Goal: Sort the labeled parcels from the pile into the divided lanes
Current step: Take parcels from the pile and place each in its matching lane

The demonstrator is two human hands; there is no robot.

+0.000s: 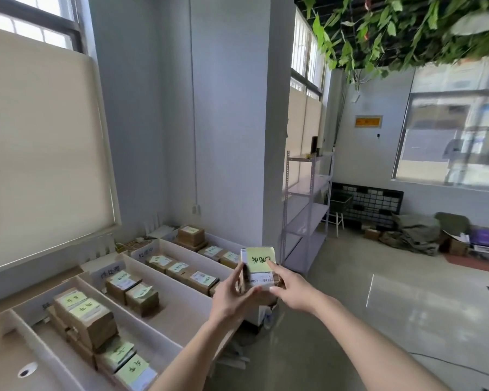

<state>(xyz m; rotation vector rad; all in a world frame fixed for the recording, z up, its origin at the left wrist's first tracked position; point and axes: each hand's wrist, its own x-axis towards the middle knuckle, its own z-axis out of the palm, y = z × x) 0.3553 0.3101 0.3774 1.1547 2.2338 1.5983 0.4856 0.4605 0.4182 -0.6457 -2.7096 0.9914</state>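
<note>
both hands (261, 292) hold one labeled parcel (259, 268) up just off the desk's right edge, left grip curled round it, right thumb and fingers pinching it. read its green note, then i'd match it to a lane (181, 303) tag before lowering it flat.

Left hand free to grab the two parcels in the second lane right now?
Probably not yet. The left hand grips the held parcel together with the right hand, so it is occupied. The path itself looks open: the two parcels sit uncovered in their lane, just left of it.

Pale walls (229, 108), glossy floor (378, 306), metal shelving (308, 198), blinded window (40, 153)
</note>
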